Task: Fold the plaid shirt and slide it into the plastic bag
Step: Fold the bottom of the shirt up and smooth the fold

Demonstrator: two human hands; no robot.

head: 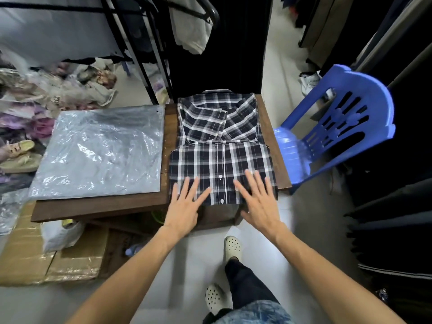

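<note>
The black-and-white plaid shirt [219, 141] lies on the right half of a dark wooden table [102, 205], its near part folded up over the rest with the button placket showing. My left hand [184, 206] rests flat with spread fingers on the shirt's near left edge. My right hand [258, 199] lies flat with spread fingers on the near right edge. Neither hand grips the cloth. The clear plastic bag [100, 150] lies flat on the left half of the table, beside the shirt.
A blue plastic chair [336, 127] stands right of the table. A metal rack [149, 66] and hanging clothes stand behind. Piled clothes and sandals [21, 157] lie at the left, cardboard boxes [46, 256] and a white bag under the table's near side.
</note>
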